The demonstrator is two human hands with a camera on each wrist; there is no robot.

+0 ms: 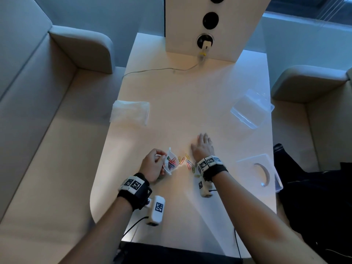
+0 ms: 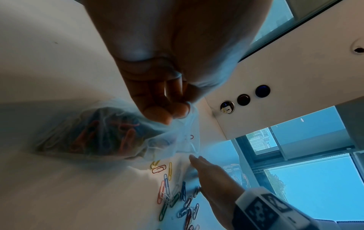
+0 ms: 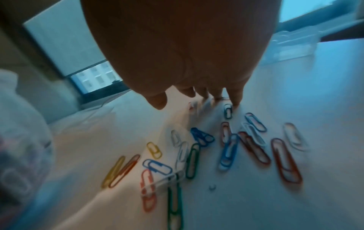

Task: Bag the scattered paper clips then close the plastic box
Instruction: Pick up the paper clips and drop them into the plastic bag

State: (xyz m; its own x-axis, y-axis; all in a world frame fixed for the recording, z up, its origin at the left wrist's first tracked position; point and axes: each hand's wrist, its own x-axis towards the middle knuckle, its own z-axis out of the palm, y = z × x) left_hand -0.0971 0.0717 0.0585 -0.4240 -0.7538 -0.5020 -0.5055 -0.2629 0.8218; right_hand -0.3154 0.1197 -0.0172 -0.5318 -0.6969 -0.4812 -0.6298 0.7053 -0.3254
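Observation:
My left hand (image 1: 155, 164) pinches the rim of a small clear plastic bag (image 1: 172, 162) that holds several coloured paper clips; the left wrist view shows the bag (image 2: 102, 133) bulging under my fingers (image 2: 157, 109). Loose coloured paper clips (image 1: 188, 163) lie scattered on the white table between my hands, seen close in the right wrist view (image 3: 206, 147). My right hand (image 1: 202, 146) lies flat with straight fingers over the far side of the clips, fingertips (image 3: 234, 99) touching the table. The clear plastic box (image 1: 251, 109) stands open at the far right.
A white cloth or folded bag (image 1: 130, 112) lies at the table's left edge. A clear square lid or tray (image 1: 261, 171) sits near the right edge. A white panel with sockets and a plugged cable (image 1: 205, 44) stands at the back. Sofas flank the table.

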